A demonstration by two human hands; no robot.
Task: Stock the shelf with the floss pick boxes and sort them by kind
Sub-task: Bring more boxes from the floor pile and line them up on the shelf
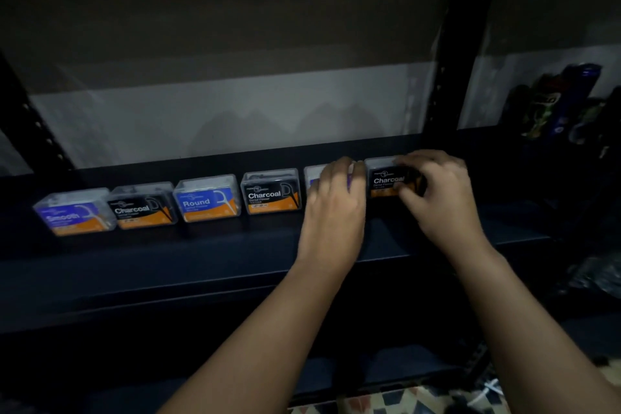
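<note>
The scene was dim, with light falling from the front onto the pale grey back wall, where soft, faint shadows lay at the centre of the frame. The dark metal shelf and the lower part of the frame sank almost to black. The blue and black labelled clear plastic boxes were blurred, most of all at the left, and the uprights bowed at the edges.

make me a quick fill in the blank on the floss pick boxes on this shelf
1. The leftmost box is labelled ____.
2. The blue box between two Charcoal boxes is labelled ____.
3. The right hand holds a box labelled ____.
4. The left hand covers the ____ box from the left.

Missing words: Smooth; Round; Charcoal; fifth
</note>
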